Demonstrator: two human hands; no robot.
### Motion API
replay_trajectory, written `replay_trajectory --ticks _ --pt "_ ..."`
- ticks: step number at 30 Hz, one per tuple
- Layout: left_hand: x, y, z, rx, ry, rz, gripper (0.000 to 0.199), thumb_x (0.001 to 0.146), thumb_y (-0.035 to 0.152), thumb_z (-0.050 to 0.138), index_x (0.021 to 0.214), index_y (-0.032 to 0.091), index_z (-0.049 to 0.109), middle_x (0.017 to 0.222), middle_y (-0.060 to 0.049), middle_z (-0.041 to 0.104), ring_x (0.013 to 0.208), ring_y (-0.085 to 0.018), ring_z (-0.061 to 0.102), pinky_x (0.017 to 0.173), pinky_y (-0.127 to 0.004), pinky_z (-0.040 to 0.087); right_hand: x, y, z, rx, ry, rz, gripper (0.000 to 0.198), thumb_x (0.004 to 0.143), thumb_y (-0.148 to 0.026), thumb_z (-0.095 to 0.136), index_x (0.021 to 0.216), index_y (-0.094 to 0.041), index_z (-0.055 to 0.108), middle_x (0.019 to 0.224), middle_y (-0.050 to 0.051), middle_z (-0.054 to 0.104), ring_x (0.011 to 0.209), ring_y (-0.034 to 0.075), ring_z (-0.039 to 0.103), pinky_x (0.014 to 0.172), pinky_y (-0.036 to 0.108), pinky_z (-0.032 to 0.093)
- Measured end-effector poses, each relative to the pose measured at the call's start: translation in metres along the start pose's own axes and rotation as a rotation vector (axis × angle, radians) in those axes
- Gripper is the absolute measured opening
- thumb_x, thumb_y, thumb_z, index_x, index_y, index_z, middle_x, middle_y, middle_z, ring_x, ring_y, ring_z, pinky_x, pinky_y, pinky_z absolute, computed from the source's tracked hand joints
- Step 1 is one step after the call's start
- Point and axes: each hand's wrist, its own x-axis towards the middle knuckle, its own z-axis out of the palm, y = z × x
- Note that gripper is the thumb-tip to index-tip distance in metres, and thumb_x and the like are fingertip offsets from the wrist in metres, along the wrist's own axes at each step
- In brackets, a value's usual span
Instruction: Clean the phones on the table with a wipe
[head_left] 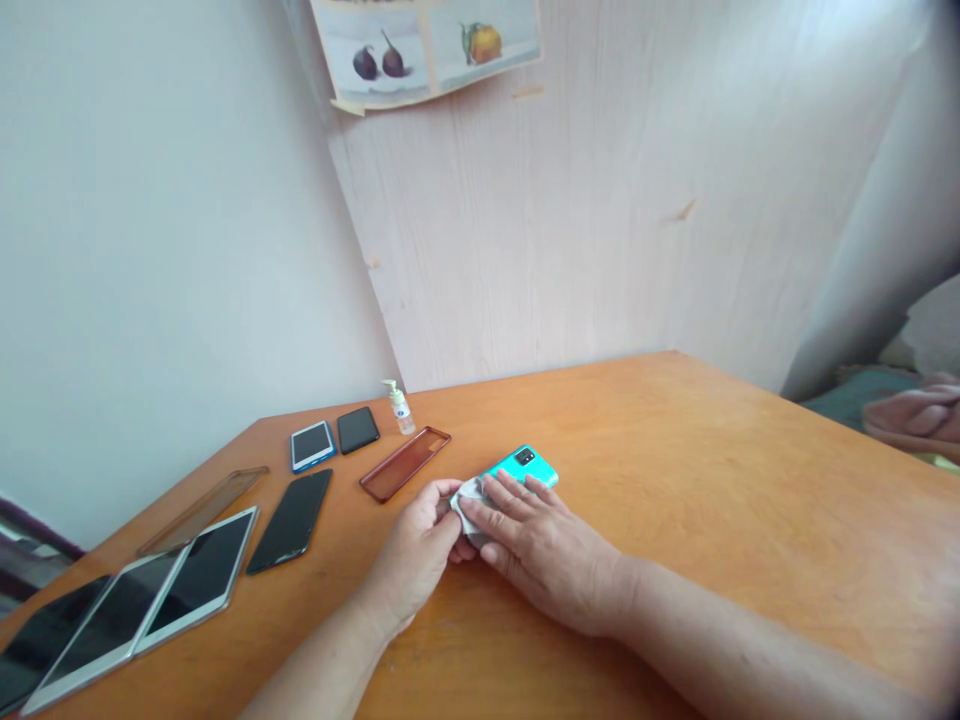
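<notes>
A turquoise phone (pixel 541 467) lies back up on the table, its dark camera block showing at the far corner. My left hand (pixel 417 550) is closed on the phone's near-left end, thumb on top and fingertips underneath. Across the phone's back, my right hand (pixel 544 555) keeps a crumpled white cloth (pixel 471 492) pressed down under its outstretched fingers. The cloth and both hands hide much of the phone. Just beyond my left hand rests a reddish-brown clear phone case (pixel 405 464).
A small pump bottle (pixel 401 408) stands at the back. To the left lie a blue-edged phone (pixel 312 446), a dark phone (pixel 358 430), a black phone (pixel 291 520), a clear case (pixel 202 512), white-framed tablets (pixel 199 580) and another dark device (pixel 49 640). A wall borders the wooden table (pixel 712 480).
</notes>
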Motion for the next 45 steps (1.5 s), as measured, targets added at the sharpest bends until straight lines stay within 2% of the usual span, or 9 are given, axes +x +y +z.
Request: replay_trajectory --ticks 2,4,9,18,24,30,33,38,45 --pt "0.000 0.001 0.000 0.004 -0.014 0.007 0.034 0.091 0.038 0.054 0.117 0.015 0.053 0.075 0.000 0.065 0.061 -0.013 0.059 0.058 -0.023 0.047 0.000 0.003 0.000 0.054 -0.036 -0.005 0.053 0.104 -0.046 0.031 0.155 -0.032 0.029 0.161 0.005 0.029 0.148 0.032 0.019 0.116 0.058 0.019" --pt "0.000 0.002 0.000 0.026 -0.028 0.013 0.036 0.092 0.040 0.054 0.118 0.015 0.053 0.074 0.000 0.065 0.062 -0.013 0.059 0.059 -0.023 0.046 0.002 0.019 0.003 0.072 -0.040 0.111 0.055 0.103 -0.048 0.030 0.156 -0.031 0.027 0.162 0.004 0.026 0.149 0.033 0.016 0.117 0.059 0.017" --pt "0.000 0.001 0.000 0.006 -0.008 -0.002 0.040 0.090 0.042 0.058 0.118 0.015 0.054 0.082 -0.003 0.068 0.066 -0.015 0.061 0.061 -0.025 0.048 0.004 0.058 0.011 0.110 -0.021 0.377 0.064 0.101 -0.049 0.033 0.156 -0.017 0.025 0.161 0.013 0.025 0.149 0.032 0.014 0.117 0.055 0.023" --pt "0.001 -0.001 -0.001 -0.069 0.006 -0.007 0.047 0.085 0.042 0.066 0.124 0.016 0.057 0.112 -0.009 0.069 0.085 -0.019 0.064 0.072 -0.028 0.050 -0.003 0.011 -0.007 0.242 -0.100 -0.035 0.059 0.102 -0.046 0.034 0.153 -0.016 0.035 0.158 0.013 0.032 0.147 0.025 0.025 0.120 0.047 0.022" --pt "-0.001 0.000 -0.001 -0.096 0.040 -0.036 0.052 0.085 0.042 0.065 0.129 0.015 0.055 0.115 -0.010 0.069 0.089 -0.020 0.066 0.076 -0.029 0.050 -0.001 0.050 0.003 0.151 0.031 0.279 0.054 0.101 -0.037 0.038 0.148 -0.010 0.043 0.152 0.018 0.041 0.142 0.029 0.036 0.116 0.047 0.031" --pt "-0.004 0.001 -0.002 -0.134 -0.033 -0.028 0.057 0.082 0.035 0.072 0.132 0.014 0.054 0.114 -0.010 0.069 0.109 -0.024 0.062 0.099 -0.036 0.045 0.000 0.067 0.002 0.192 0.102 0.364 0.038 0.100 -0.029 0.039 0.129 -0.023 0.064 0.131 0.009 0.065 0.120 0.024 0.061 0.101 0.036 0.046" --pt "-0.005 0.000 -0.004 -0.123 -0.094 0.004 0.061 0.080 0.031 0.073 0.135 0.016 0.052 0.128 -0.013 0.063 0.116 -0.025 0.060 0.104 -0.040 0.043 0.000 0.071 0.001 0.237 0.157 0.421 0.032 0.095 -0.023 0.045 0.112 -0.027 0.072 0.113 0.005 0.074 0.104 0.024 0.068 0.091 0.033 0.049" --pt "-0.004 -0.010 -0.006 0.152 -0.042 0.177 0.055 0.076 0.021 0.072 0.129 0.023 0.060 0.149 -0.013 0.043 0.115 -0.026 0.059 0.101 -0.043 0.047 0.002 0.083 -0.002 0.355 0.287 0.543 0.027 0.091 -0.025 0.049 0.101 -0.025 0.074 0.093 0.004 0.076 0.088 0.022 0.068 0.078 0.029 0.047" --pt "0.001 -0.013 -0.008 0.375 0.069 0.351 0.029 0.086 0.029 0.067 0.114 0.029 0.072 0.131 -0.008 0.060 0.120 -0.027 0.058 0.105 -0.041 0.044 0.003 0.085 -0.012 0.598 0.431 0.734 0.026 0.086 -0.039 0.051 0.083 -0.019 0.068 0.067 0.002 0.065 0.062 0.017 0.057 0.054 0.026 0.040"
